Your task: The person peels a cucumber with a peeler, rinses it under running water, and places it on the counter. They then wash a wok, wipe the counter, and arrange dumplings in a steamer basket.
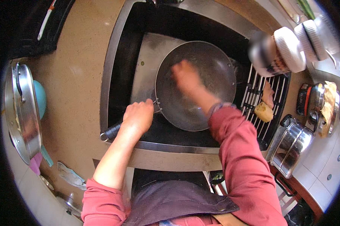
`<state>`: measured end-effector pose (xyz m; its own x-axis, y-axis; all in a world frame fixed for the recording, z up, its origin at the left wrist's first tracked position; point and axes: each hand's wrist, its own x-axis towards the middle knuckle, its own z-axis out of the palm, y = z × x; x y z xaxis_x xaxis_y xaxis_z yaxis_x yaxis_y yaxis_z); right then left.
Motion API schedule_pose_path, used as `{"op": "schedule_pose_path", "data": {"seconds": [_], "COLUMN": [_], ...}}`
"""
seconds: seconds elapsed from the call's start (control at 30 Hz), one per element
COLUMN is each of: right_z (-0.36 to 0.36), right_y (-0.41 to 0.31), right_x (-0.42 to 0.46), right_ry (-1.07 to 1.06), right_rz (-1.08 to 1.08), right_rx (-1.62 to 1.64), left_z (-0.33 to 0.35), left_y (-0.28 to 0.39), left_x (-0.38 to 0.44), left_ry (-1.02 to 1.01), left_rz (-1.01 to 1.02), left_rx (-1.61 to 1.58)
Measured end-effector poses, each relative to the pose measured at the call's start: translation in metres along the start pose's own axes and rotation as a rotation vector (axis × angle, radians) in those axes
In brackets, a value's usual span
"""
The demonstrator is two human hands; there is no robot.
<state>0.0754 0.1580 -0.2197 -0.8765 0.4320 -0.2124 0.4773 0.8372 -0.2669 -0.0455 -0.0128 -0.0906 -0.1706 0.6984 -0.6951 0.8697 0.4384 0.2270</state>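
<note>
A dark wok (212, 113) with a thin metal rim lies in the black sink (170, 138). My left hand (137, 117) is closed around the wok's handle, whose black grip (113, 132) and end ring show beyond my wrist. Inside the wok, my right hand (187, 76) is low over the surface, fingers curled and blurred. Whether it holds something cannot be told. A flat grey metal surface (146, 59) shows in the sink, beside and partly behind the wok.
A black rack with pale bars (246, 99) at the right holds a yellow sponge (264, 112) and a pinkish piece (268, 94). White-lidded jars (290, 49) stand behind it. A steel pot (292, 147) is at right; a large steel pan (31, 113) is at left.
</note>
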Motion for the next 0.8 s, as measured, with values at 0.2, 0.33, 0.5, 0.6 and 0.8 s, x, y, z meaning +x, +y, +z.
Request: {"op": "schedule_pose_path", "data": {"seconds": [0.2,0.33,0.5,0.6,0.8], "right_z": [-0.023,0.027,0.019,-0.002,0.016], "right_y": [0.048,-0.053,-0.071,-0.004,-0.061], "right_x": [-0.116,-0.102,-0.059,-0.139,-0.104], "right_ry": [-0.474,-0.535,-0.168,-0.57,-0.461], "right_rz": [0.398,0.515,0.423,0.237,0.455], "right_rx": [-0.212,0.609,0.695,0.318,0.513], "left_z": [0.002,-0.006,-0.005,-0.011,-0.002], "left_y": [-0.001,0.007,0.008,0.009,0.01], "left_x": [0.0,-0.001,0.003,-0.002,0.006], "left_ry": [-0.026,0.007,-0.012,-0.049,-0.024], "left_rz": [0.006,0.045,0.019,0.009,-0.013], "left_rx": [-0.002,0.034,0.056,0.032,0.03]}}
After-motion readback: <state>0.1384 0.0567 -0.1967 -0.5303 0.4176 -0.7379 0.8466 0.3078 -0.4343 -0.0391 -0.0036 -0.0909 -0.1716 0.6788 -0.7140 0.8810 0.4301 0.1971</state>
